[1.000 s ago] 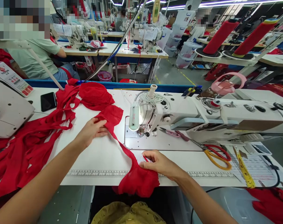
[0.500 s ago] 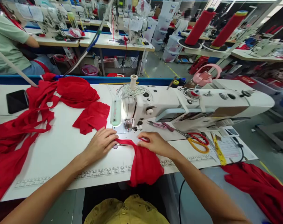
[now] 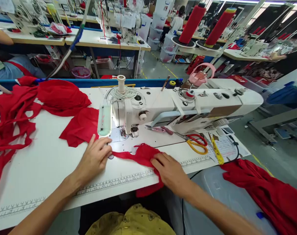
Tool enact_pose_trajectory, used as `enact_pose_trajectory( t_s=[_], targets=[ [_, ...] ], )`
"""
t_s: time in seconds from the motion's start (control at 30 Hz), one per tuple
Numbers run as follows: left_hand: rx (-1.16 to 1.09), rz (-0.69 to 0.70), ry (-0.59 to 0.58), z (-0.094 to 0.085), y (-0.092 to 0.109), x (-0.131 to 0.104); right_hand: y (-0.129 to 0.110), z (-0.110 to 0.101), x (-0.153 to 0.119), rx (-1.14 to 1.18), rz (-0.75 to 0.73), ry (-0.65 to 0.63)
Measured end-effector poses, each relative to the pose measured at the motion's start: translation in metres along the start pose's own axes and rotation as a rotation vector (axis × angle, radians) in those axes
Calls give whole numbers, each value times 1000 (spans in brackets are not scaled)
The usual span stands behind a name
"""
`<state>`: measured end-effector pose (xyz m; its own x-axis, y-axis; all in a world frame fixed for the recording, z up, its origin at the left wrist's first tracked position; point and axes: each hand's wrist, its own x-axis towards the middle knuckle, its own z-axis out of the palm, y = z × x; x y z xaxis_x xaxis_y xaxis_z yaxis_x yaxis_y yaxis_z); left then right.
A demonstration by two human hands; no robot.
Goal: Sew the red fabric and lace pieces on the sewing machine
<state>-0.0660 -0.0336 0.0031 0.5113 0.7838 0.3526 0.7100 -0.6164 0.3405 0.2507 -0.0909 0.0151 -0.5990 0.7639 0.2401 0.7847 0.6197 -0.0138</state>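
A red fabric piece [image 3: 144, 155] with a narrow strip running left lies in front of the sewing machine [image 3: 158, 104]. My left hand [image 3: 96, 154] is closed at the left end of that strip, left of the needle area, with its fingertips pressed together. Over the right part of the same piece, my right hand [image 3: 169, 169] has its fingers curled on the fabric, which hangs past the table's front edge below. Another red piece [image 3: 81, 126] lies just behind my left hand.
Scissors [image 3: 197, 143], a yellow tape measure [image 3: 216, 150] and papers lie at the right. Red strips [image 3: 13, 130] cover the left end of the table [image 3: 55, 166]. More red cloth [image 3: 266, 192] rests on a plastic bin. A person's arm [image 3: 2, 36] shows at the far left.
The view has shifted right. My right hand has moved from the cloth's upper edge near the machine toward the table's front edge, and the red cloth is now spread more across the tabletop.
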Motion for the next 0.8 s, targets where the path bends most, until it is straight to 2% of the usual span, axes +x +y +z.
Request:
enact_pose_trajectory(
  t_s=[0.07,0.1,0.17,0.27,0.4,0.47,0.53,0.63,0.8],
  targets=[
    [12,36,-34,0,9,1,30,-9,17,-80,-150,34],
    [20,38,-38,0,13,0,41,-14,27,-86,-181,50],
    [37,19,-31,1,18,-1,50,-20,41,-56,-152,86],
    [61,-15,22,-1,18,-8,35,-17,50,46,-92,127],
    [136,-59,216,-11,5,-18,-3,5,56,212,-155,196],
    [190,-55,272,-18,-2,-23,-17,15,65,239,-199,224],
    [218,-29,261,-26,-6,-27,-25,23,74,250,-224,213],
    [190,12,170,-31,-4,-32,-31,30,87,256,-184,135],
    [148,-22,46,-17,7,-24,-28,41,100,259,-180,108]
  ],
)
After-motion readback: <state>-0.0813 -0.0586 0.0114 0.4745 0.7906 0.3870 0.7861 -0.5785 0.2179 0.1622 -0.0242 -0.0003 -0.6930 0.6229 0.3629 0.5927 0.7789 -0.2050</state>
